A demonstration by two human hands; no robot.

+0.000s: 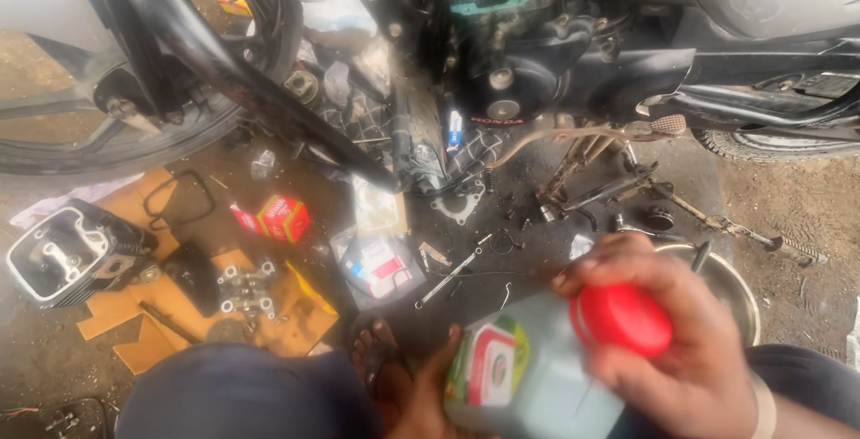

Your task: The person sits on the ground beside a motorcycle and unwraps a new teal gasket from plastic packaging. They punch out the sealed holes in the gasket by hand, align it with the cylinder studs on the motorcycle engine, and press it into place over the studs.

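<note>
My right hand (681,349) is curled around the round red plastic cap (623,318) of a grey plastic oil can with a green, red and white label (520,376), fingers pressed together over the cap's far side; the can sits low in the view, tilted, just above my knees. My left hand (430,399) appears to cup the can from below, though only its fingers show and the picture is blurred there, so I cannot tell how firmly it grips. Just beyond my right hand a round steel bowl (736,291) rests on the dirty floor; near it lie loose bolts and a long metal lever (717,219). To the left, flat brown cardboard (296,322) carries small engine parts; a finned grey cylinder head (67,255) stands beside it; a small red box (282,218) lies further back, beneath the black motorcycle frame (242,81).
</note>
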